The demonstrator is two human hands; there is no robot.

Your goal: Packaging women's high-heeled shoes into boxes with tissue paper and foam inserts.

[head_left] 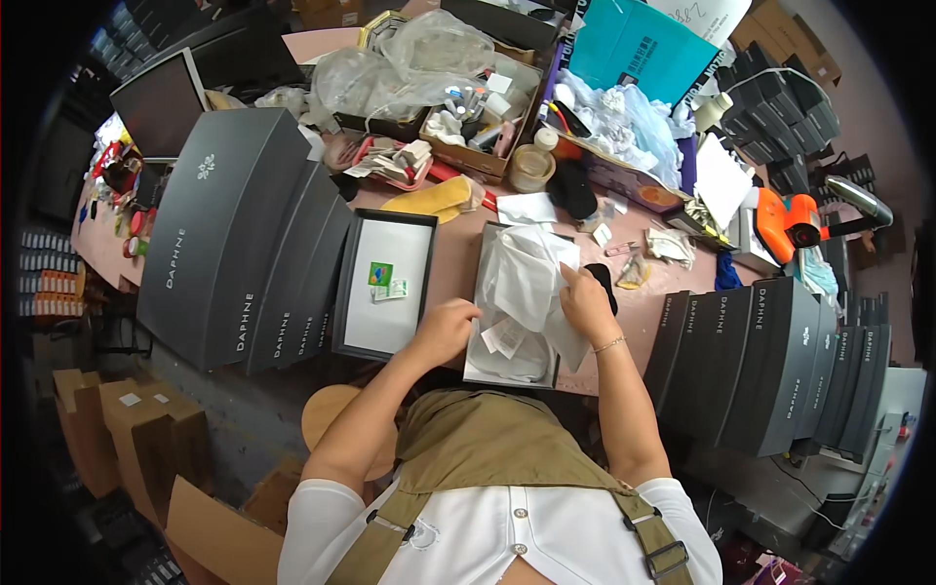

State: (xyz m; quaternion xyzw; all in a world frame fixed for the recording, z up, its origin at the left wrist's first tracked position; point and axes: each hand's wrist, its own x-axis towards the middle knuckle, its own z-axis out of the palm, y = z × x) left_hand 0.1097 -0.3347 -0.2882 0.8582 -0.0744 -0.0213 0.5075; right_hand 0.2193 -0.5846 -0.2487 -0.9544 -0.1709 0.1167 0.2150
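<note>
An open dark-grey shoebox [469,373] with a pale inside lies on the pink table in front of me. White tissue paper [522,278] fills its upper part, and small white printed slips [504,337] lie below. My left hand [446,331] is at the box's left edge with its fingers curled in; what they grip, if anything, is hidden. My right hand [587,304] is closed at the tissue's right side, holding its edge. Left of the box, the upturned lid [353,327] holds a small green packet [381,274] and a pale green-white packet [392,291].
Tall stacks of dark-grey shoeboxes stand at left [219,244] and right [760,361]. A yellow cloth [429,201], a glass jar [531,169] and trays of odds and ends line the back. An orange tool [785,224] stands at the right. Brown cartons [146,429] sit on the floor.
</note>
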